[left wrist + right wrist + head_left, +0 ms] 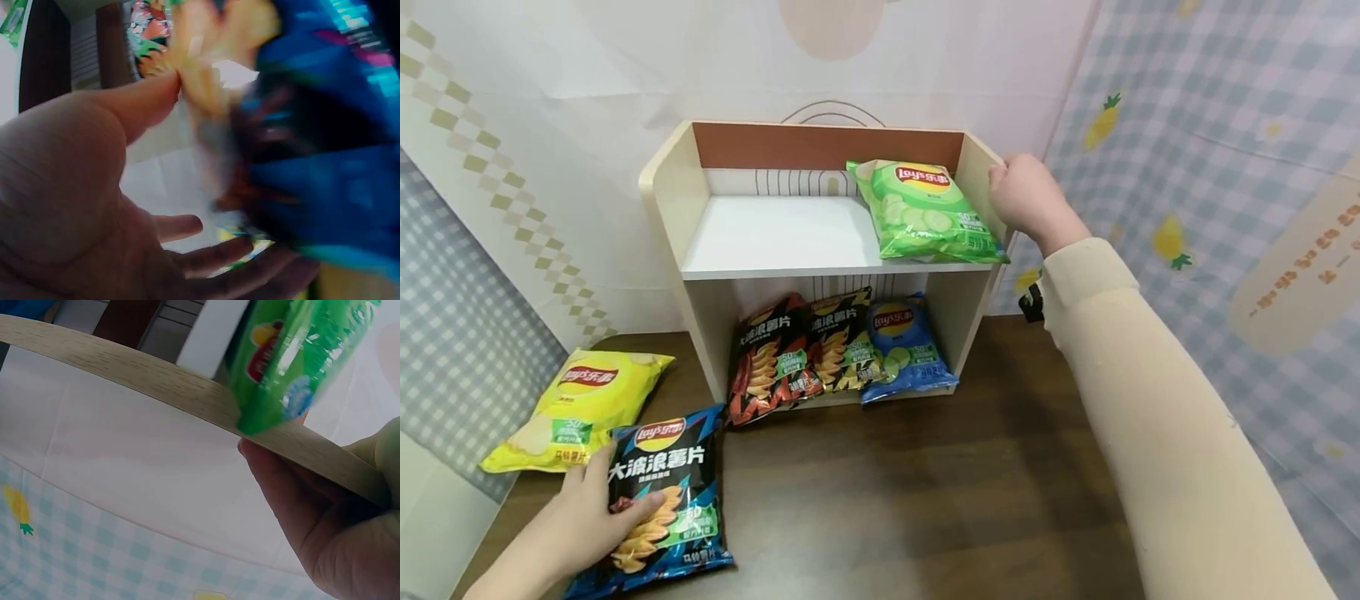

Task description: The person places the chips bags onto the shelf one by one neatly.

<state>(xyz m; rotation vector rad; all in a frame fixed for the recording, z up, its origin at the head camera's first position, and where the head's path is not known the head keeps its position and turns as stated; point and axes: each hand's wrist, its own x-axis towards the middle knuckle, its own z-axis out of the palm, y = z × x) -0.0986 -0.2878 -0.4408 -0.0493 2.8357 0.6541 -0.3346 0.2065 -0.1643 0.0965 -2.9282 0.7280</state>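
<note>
My left hand [580, 512] holds a blue-and-black bag of potato chips [658, 492] at its left edge, thumb across the front. Up close in the left wrist view, the same chip bag [312, 125] is blurred, with the fingers reaching partly behind it. My right hand [1033, 196] grips the top of the right side panel [156, 381] of a small two-tier shelf [673, 179]. Just inside that panel, a green bag of chips [925, 212] lies on the white upper board. In the right wrist view, thumb and fingers [281, 500] straddle the wooden panel's edge.
The lower tier holds a red-and-black chip bag [771, 358], a black-and-gold one [842, 337] and a blue one [906, 346], side by side. A yellow chip bag [583, 404] lies left of the shelf on the brown table [887, 500]. Patterned cloth [1210, 167] hangs around.
</note>
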